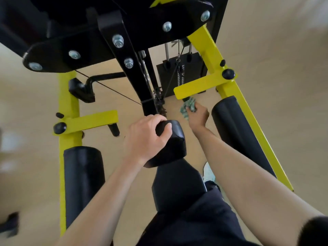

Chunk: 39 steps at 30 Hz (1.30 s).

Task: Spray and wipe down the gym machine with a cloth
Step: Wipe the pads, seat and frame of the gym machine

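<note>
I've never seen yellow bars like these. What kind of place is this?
Probably a gym: a yellow-framed exercise machine, its weight stack on a cable, and black padded rollers.

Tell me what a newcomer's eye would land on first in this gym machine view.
The bright yellow frame stands out first, its posts running down both sides under a black bolted plate at the top. In the centre the left hand grips a black pad, and just right of it the right hand holds a green cloth at the end of a yellow crossbar.
</note>
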{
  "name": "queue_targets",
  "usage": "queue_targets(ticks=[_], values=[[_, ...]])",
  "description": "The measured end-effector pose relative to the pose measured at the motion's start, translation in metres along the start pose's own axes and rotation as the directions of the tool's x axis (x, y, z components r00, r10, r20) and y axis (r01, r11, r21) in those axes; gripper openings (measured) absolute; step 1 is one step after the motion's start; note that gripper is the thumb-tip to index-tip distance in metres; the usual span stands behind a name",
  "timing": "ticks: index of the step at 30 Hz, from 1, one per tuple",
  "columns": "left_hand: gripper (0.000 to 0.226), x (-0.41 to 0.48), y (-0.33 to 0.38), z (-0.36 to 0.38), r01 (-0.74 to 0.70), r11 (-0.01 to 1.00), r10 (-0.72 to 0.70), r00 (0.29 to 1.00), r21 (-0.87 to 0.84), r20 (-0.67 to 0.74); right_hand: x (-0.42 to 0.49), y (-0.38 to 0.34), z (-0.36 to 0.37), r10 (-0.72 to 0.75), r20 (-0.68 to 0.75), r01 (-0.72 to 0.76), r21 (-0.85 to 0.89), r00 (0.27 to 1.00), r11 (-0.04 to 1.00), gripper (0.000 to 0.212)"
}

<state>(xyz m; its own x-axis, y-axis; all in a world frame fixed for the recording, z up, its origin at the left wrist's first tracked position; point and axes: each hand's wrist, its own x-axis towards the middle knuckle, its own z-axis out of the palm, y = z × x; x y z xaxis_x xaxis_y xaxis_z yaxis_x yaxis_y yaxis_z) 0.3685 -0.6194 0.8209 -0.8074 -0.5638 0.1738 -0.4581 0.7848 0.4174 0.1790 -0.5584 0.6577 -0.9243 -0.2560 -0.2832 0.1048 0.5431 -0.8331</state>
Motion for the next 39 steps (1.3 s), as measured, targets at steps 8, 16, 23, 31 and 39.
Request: queue_targets(ticks=[8, 16, 23, 31, 39], values=[[0.025, -0.001, -0.001, 0.005, -0.010, 1.000, 0.011, 0.999, 0.016, -0.043, 0.013, 0.005, 0.009, 0.505, 0.316, -0.586, 0.571, 0.803, 0.575, 0.033], [0.027, -0.002, -0.002, 0.006, 0.019, 1.000, -0.019, 0.998, 0.017, -0.055, -0.013, -0.042, 0.000, 0.369, 0.322, -0.478, 0.724, 0.872, 0.498, 0.022], [0.029, -0.001, 0.003, 0.004, 0.030, 0.999, -0.029, 0.999, 0.024, -0.042, 0.021, -0.004, -0.015, 0.405, 0.367, -0.531, 0.720, 0.838, 0.447, 0.025], [0.029, 0.002, 0.006, 0.001, 0.067, 0.998, -0.067, 0.998, 0.003, 0.011, 0.019, -0.039, 0.008, 0.128, 0.160, -0.198, 0.571, 0.979, 0.797, 0.028], [0.031, 0.004, 0.008, 0.001, 0.122, 0.992, -0.123, 0.991, 0.038, 0.051, 0.041, -0.023, 0.013, 0.099, 0.227, -0.164, 0.288, 0.969, 0.944, 0.026]])
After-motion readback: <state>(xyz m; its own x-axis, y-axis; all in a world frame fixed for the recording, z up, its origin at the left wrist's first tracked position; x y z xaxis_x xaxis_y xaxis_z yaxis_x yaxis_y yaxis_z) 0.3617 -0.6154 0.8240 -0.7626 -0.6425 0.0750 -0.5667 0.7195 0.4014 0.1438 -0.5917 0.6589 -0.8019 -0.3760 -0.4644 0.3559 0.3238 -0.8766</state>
